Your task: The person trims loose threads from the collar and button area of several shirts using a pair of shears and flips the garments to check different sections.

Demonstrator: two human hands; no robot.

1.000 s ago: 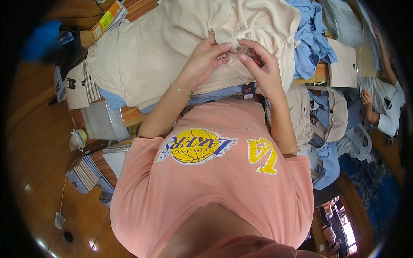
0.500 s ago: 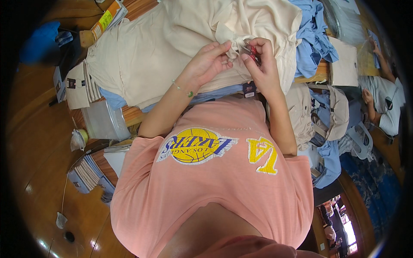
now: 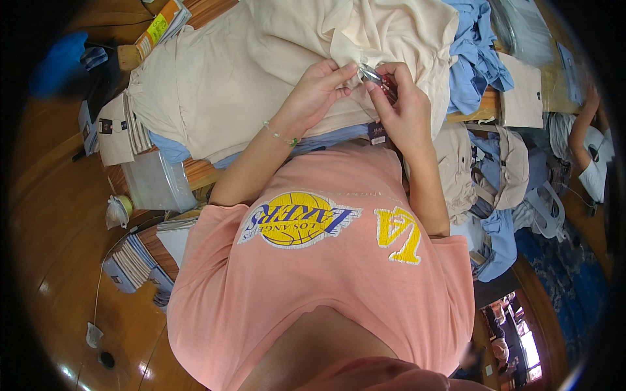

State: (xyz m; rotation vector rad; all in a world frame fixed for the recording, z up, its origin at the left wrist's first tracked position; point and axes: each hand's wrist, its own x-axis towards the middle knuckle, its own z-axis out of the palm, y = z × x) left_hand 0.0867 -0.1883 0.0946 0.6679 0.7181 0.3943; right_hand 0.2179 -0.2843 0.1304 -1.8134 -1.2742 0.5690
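A cream garment [image 3: 248, 85] lies spread and rumpled over the table before me. My left hand [image 3: 315, 94] is closed, pinching a bit of its cloth between thumb and fingertips. My right hand [image 3: 405, 104] grips small thread snips [image 3: 370, 73] with silver blades and red on the handle. The blades point left and lie close by my left thumb, at the pinched cloth. Whether they touch the fabric cannot be made out. Below my right hand a dark hang tag [image 3: 377, 133] rests at the table's near edge, by light blue cloth [image 3: 326, 140] under the cream layer.
Crumpled blue garments [image 3: 475, 65] lie right of the cream one, near a folded beige piece [image 3: 521, 91]. Folded garments [image 3: 117, 133] and clear plastic bags [image 3: 156, 182] are at the left. More clothes [image 3: 499, 169] are piled at the right, where another person's arm [image 3: 583, 120] shows.
The snips have turned so that their silver blades now show beside my left fingertips. Both hands stay in nearly the same place. At the far right the other person's arm has moved.
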